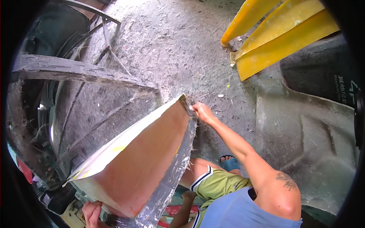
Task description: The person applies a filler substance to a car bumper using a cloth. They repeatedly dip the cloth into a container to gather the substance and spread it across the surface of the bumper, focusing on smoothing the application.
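A large, tilted angular fibreglass piece (148, 152) fills the lower middle of the view. Its broad face is pinkish brown, with a white strip along the far left side and a ragged grey edge with loose fibres on the right. At its upper right corner, my right hand (201, 112) is closed, pinching the frayed edge. My left hand (92, 212) has its fingers curled over the piece's lower left rim; the forearm is mostly out of view. The underside of the piece is hidden.
Yellow moulded panels (281, 38) lie at the upper right. Below them are a black sheet (319, 70) and a grey moulded panel (300, 129). A dusty beam frame (83, 72) stands at left. Debris litters the rough floor (167, 45); my sandalled foot (230, 162) rests beside the piece.
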